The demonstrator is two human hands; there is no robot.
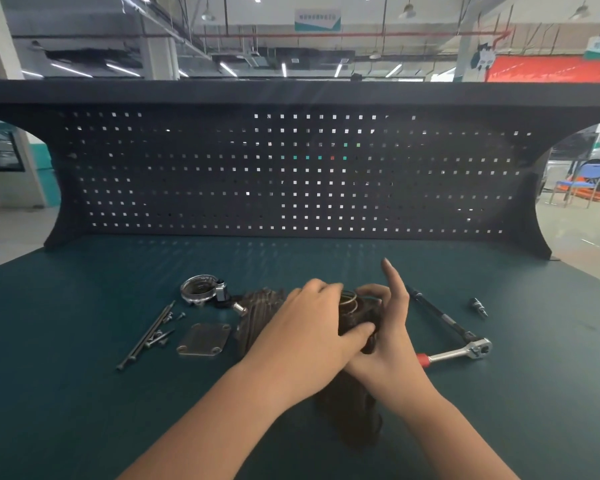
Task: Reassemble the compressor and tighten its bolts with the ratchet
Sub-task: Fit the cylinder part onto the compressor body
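Here, mid-worktop (pixel 84 393): left hand (pixel 312 327) curls over the compressor body (pixel 355 320), thumb clamped on its near side. Right hand (pixel 392 334) cups it from the right, forefinger raised. Ratchet (pixel 461 353) lies just right, nearer the right hand. Bolts (pixel 146 336) lie left.

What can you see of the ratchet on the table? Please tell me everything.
The ratchet lies flat on the green table, to the right of both hands, and neither hand touches it. It looks like shiny metal, with a round head at its far right end and a red grip toward the person. A long dark extension bar meets its head.
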